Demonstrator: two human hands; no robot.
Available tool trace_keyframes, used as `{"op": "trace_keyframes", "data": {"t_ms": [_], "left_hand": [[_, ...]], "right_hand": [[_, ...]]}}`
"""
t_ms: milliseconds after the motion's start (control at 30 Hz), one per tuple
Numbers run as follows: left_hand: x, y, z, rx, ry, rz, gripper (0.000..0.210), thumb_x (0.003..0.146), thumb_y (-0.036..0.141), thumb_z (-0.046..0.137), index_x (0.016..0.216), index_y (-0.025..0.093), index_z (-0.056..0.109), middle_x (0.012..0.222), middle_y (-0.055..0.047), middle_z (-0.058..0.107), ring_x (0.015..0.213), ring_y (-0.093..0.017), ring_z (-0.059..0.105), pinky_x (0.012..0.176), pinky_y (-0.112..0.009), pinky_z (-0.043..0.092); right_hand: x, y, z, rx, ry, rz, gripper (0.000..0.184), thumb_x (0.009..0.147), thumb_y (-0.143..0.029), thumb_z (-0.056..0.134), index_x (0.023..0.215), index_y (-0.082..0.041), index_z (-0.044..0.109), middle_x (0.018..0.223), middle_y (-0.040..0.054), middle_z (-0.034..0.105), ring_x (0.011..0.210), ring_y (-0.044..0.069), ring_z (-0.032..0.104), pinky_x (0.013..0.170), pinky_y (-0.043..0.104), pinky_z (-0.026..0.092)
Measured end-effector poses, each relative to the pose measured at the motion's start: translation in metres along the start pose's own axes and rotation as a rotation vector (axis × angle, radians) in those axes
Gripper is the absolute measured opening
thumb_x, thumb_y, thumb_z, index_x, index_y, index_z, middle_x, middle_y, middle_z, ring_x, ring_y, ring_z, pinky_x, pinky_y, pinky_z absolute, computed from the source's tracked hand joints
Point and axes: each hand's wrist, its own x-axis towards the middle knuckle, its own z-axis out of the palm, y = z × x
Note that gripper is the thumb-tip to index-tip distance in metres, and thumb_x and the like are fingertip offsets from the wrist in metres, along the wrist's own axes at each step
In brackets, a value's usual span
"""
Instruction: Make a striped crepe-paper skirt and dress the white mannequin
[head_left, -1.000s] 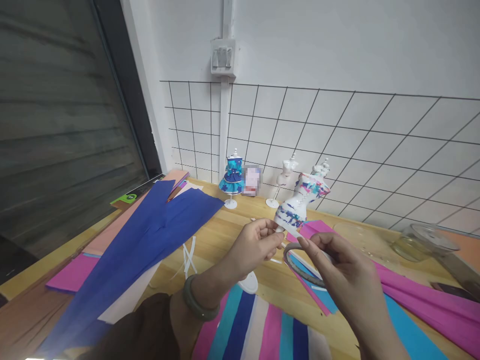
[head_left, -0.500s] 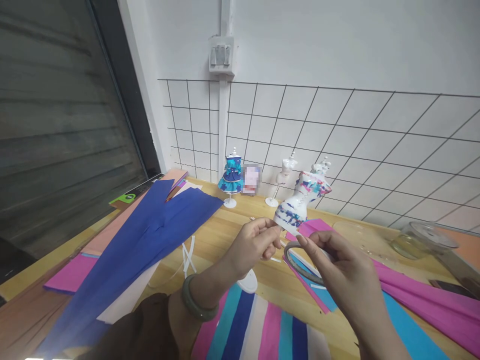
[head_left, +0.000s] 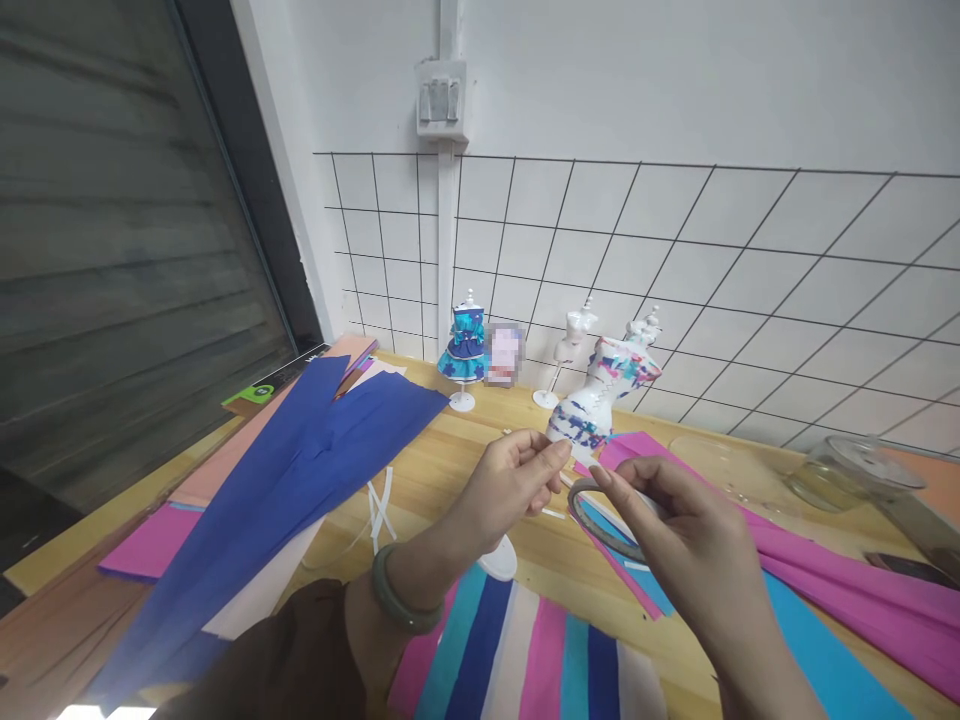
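Head view, tape strip (head_left: 583, 456), long axis sloping down from left hand (head_left: 515, 482) to right hand (head_left: 686, 520), both grips pinching it

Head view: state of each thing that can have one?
Left hand: pinching tape strip
Right hand: holding tape roll
Tape roll: looks partly unwound
Striped piece: spread flat
Blue sheet: creased, loosely spread
White strips: loose, crossed
Dressed mannequin: upright
Small bare mannequin: upright
Wall switch: on/off unclear
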Motion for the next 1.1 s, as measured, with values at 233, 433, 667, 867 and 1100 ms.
{"op": "trace_keyframes", "data": {"t_ms": [233,433,667,867,1100], "left_hand": [[0.0003,-0.0028,-0.0002,-0.003,0.018,0.008,0.032,0.079,0.045,0.056,0.074,0.015,0.047,0.061,0.004,0.048,0.041,-0.001,0.032,0.041,-0.019,0.021],[-0.0017,-0.0009,0.001,-0.005,0.011,0.021,0.032,0.081,0.044,0.054,0.071,0.014,0.046,0.06,0.005,0.045,0.042,-0.001,0.03,0.041,-0.018,0.02],[-0.0019,-0.0037,0.0001,-0.008,0.033,0.036,0.034,0.083,0.044,0.053,0.069,0.014,0.045,0.059,0.005,0.042,0.043,0.0,0.029,0.041,-0.017,0.019],[-0.0012,-0.0053,-0.0016,-0.011,0.036,0.029,0.033,0.083,0.043,0.053,0.069,0.014,0.045,0.059,0.005,0.042,0.043,0.0,0.028,0.041,-0.017,0.019],[-0.0016,-0.0029,0.0,-0.007,0.045,0.009,0.033,0.082,0.044,0.054,0.069,0.015,0.045,0.059,0.005,0.042,0.043,0.0,0.028,0.041,-0.016,0.019]], "right_hand": [[-0.0004,0.0002,0.0007,-0.001,0.003,0.005,0.03,0.08,-0.046,0.058,0.064,-0.02,0.055,0.06,0.0003,0.06,0.05,0.012,0.049,0.045,0.023,0.037],[-0.0014,-0.0002,0.0011,-0.035,0.009,0.012,0.031,0.081,-0.048,0.056,0.066,-0.021,0.054,0.06,0.0002,0.057,0.052,0.012,0.047,0.047,0.024,0.035],[-0.0022,0.0037,0.006,-0.002,0.0,0.055,0.03,0.079,-0.049,0.058,0.068,-0.021,0.055,0.063,0.0001,0.06,0.056,0.013,0.051,0.048,0.024,0.037],[-0.0018,0.0022,0.0056,0.015,-0.009,0.062,0.029,0.081,-0.048,0.057,0.071,-0.021,0.057,0.068,0.001,0.064,0.059,0.014,0.056,0.05,0.024,0.039],[-0.0008,0.002,0.0051,0.025,-0.011,0.061,0.03,0.081,-0.048,0.057,0.07,-0.021,0.057,0.067,0.0007,0.064,0.059,0.013,0.055,0.052,0.024,0.04]]}}
